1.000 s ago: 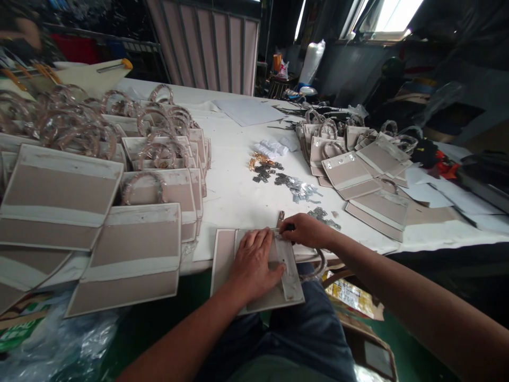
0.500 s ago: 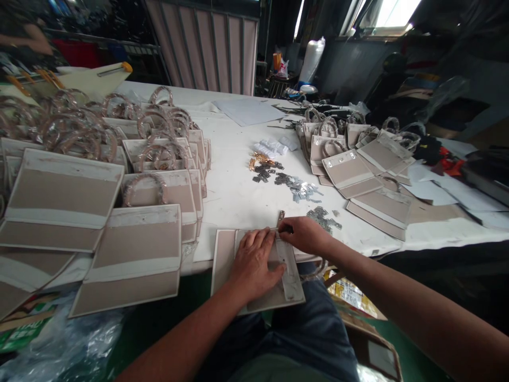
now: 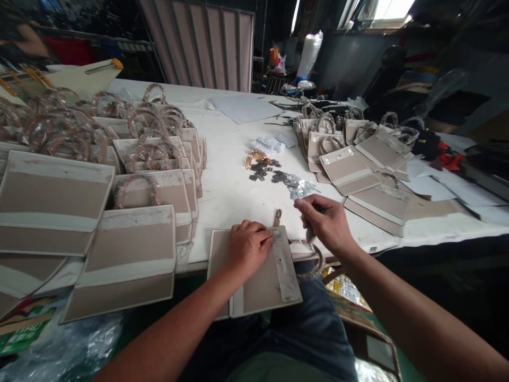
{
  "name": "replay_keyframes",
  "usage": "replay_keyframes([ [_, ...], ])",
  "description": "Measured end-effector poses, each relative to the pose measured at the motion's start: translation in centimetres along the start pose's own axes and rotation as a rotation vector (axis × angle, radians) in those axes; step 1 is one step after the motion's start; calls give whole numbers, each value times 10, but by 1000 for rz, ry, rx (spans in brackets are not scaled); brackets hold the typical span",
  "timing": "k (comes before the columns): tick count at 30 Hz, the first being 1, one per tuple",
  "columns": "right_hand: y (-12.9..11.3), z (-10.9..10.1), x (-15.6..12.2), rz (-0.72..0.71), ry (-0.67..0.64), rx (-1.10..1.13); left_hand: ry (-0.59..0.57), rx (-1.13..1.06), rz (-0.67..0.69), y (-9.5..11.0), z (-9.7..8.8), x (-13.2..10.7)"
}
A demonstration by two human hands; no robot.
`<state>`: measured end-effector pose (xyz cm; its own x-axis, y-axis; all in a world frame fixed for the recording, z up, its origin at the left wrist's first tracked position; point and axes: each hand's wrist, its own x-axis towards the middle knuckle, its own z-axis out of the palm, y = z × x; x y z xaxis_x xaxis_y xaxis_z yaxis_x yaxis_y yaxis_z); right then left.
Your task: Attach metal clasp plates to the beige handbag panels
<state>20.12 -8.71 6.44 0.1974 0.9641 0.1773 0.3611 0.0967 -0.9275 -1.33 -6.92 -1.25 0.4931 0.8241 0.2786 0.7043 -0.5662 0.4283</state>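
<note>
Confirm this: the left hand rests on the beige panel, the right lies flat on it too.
Wrong about the right hand: it is off the beige panel, over to the right, in the head view. The left hand does rest there.

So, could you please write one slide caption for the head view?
Left hand on a beige panel, right hand near metal pieces, more panels to either side.
</note>
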Motion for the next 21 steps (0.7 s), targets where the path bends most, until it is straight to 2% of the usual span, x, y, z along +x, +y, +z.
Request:
replay_keyframes([
  [3, 1, 13, 9, -18, 194, 449, 41, -24, -26, -1, 5, 2],
  [5, 8, 25, 17, 2, 271, 626, 54, -40, -30, -2, 7, 3],
  [8, 20, 37, 23, 50, 334, 721, 49, -51, -32, -3, 8, 4],
  [12, 28, 45, 16, 27, 371, 693, 30, -53, -37, -4, 10, 5],
  [14, 24, 51, 8, -37, 319, 594, 26, -60, -35, -4, 11, 6],
  [19, 5, 66, -5, -297, -52, 210, 32, -60, -51, -8, 6, 7],
  [21, 1, 67, -5, -302, -114, 167, -8, -68, -63, -12, 1, 9],
])
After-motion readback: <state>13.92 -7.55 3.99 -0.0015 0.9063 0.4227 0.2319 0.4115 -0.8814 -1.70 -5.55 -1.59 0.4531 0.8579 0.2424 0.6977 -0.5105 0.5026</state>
